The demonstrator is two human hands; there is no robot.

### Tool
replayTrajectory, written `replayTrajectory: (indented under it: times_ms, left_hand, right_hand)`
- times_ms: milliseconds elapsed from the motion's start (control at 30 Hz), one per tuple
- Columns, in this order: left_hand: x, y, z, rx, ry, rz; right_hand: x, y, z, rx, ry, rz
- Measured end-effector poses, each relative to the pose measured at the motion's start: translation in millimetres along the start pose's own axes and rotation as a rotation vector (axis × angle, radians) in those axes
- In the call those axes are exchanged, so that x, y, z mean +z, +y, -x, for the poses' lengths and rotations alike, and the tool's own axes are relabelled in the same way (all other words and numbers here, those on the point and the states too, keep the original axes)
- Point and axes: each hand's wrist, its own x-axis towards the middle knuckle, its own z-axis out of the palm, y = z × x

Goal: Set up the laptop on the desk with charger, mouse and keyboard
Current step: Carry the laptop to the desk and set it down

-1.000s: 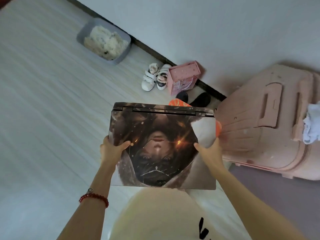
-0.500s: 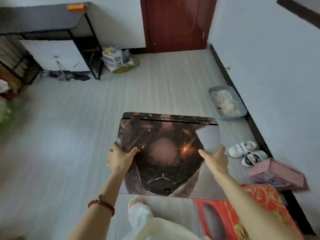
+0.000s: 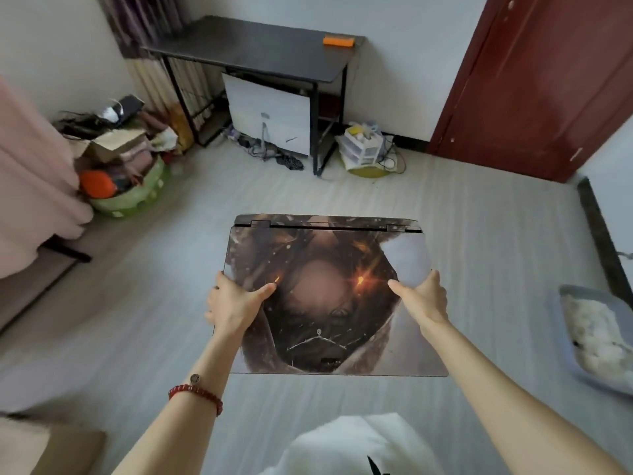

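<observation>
Closed laptop (image 3: 329,296), held flat between both outstretched arms: left hand (image 3: 233,305) and right hand (image 3: 423,299) grip its side edges, thumbs on lid; table (image 3: 260,51) well beyond.

One laptop (image 3: 325,299), closed, lid up. Two hands on it: left hand (image 3: 233,306), right hand (image 3: 423,298). One red bead bracelet (image 3: 196,394) on left wrist. One black desk (image 3: 260,51). One orange object (image 3: 338,40) on desk corner. One white cabinet (image 3: 270,118) under desk. One red-brown door (image 3: 544,84). One small drawer unit (image 3: 363,149) on floor. One green basket (image 3: 132,197) of clutter. One grey tray (image 3: 567,305) with white filling.
</observation>
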Motion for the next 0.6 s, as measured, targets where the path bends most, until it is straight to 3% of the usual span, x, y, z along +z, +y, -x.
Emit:
replayTrajectory:
  times_ms: [233,600]
  left_hand:
    - [-14.7,34.9,-154.9,-0.145,0.122,0.063]
    - [-61.6,149.6,-414.4,-0.286,0.266,0.083]
  right_hand:
    - [103.5,-138.1,-118.8,-0.093,-0.12,0.043]
    - [240.6,-392.6,-303.3,-0.23,-0.266,0.125]
